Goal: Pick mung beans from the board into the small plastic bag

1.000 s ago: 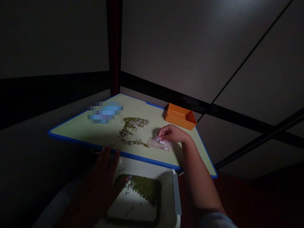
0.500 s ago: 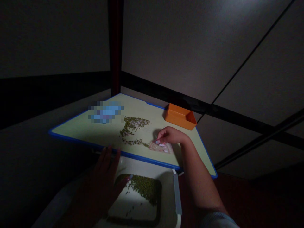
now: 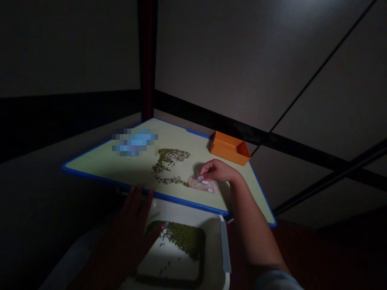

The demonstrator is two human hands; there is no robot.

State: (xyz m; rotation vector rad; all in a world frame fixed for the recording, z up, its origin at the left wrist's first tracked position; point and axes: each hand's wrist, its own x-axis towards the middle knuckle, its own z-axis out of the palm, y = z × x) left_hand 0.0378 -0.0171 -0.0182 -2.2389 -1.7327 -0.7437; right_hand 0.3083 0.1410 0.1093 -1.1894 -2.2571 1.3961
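Note:
My right hand (image 3: 216,171) is over the board with its fingers pinched on a clear half-round protractor (image 3: 208,186). The protractor lies low against the board, beside the end of a trail of small green beans (image 3: 173,180). A larger patch of beans (image 3: 173,155) spreads behind that trail. In deep shadow, my left hand (image 3: 130,225) has its fingers stretched apart, the tips at the board's near edge and the thumb reaching over a white plastic box (image 3: 178,264). More green beans (image 3: 187,237) lie in this box, mostly along its far right side.
An orange open tray (image 3: 229,149) stands at the far right of the pale, blue-rimmed board (image 3: 99,163). A blurred-out blue item (image 3: 136,141) lies on the board's left. Walls (image 3: 211,56) rise behind, and the lighting is dim.
The protractor has tilted or shifted slightly under my right hand, which has risen a little. My left hand, the beans and the box look unchanged.

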